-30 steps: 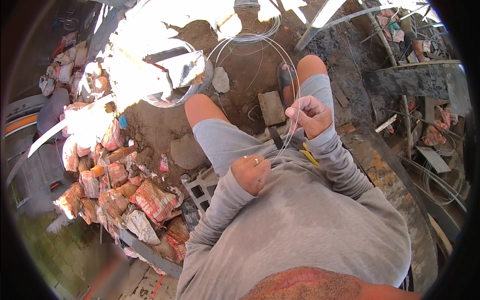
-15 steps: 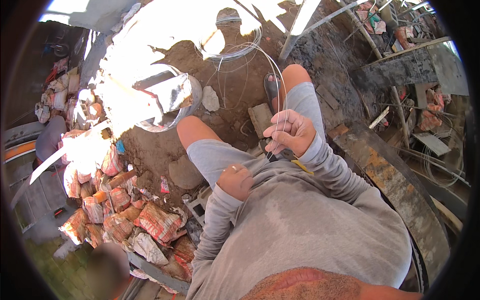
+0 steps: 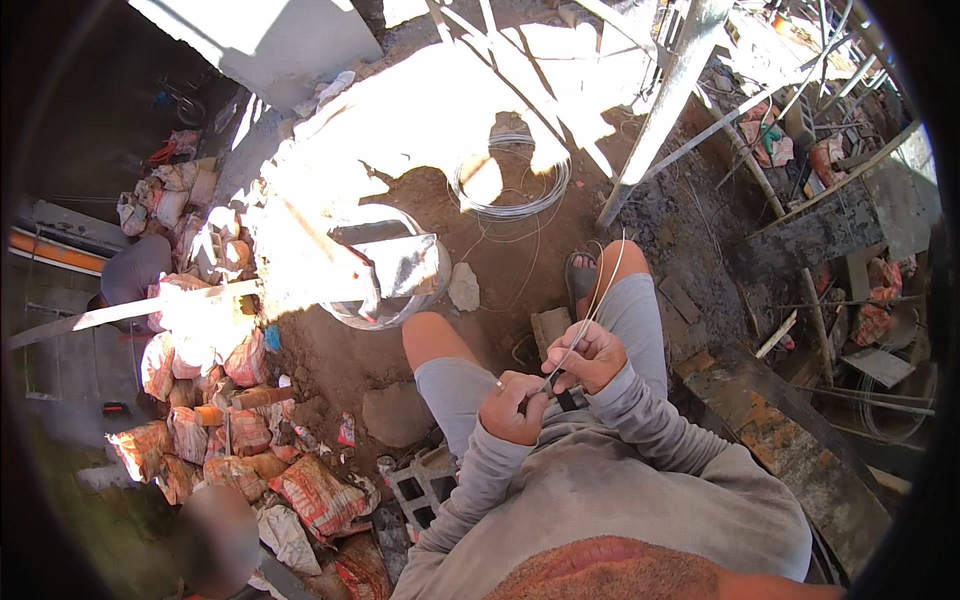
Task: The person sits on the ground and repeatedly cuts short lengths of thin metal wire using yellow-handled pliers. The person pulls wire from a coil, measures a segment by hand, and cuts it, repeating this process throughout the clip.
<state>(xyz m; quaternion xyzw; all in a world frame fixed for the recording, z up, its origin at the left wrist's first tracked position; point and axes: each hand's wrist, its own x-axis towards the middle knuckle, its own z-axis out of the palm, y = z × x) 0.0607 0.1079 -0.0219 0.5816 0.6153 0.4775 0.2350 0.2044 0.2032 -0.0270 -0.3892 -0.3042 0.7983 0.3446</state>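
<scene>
My right hand is closed in a pinch on a thin metal wire, in front of my lap. Two strands of it rise from the fingers past my right knee. Close beside it, my left hand is also closed, its thumb and fingertips together at the lower end of the wire. Those fingertips partly hide what lies between them. A loose wire coil rests on the dirt ahead of me; whether the held strands join it, I cannot tell.
A round bucket with a board across it stands ahead to the left. Filled sacks are heaped at left, near a hollow block. A metal post rises ahead, and a rusty metal beam lies at my right.
My left hand has moved from my lap up to the wire beside my right hand. The wire's tall arc toward the coil has become shorter strands above my fingers. The view has shifted.
</scene>
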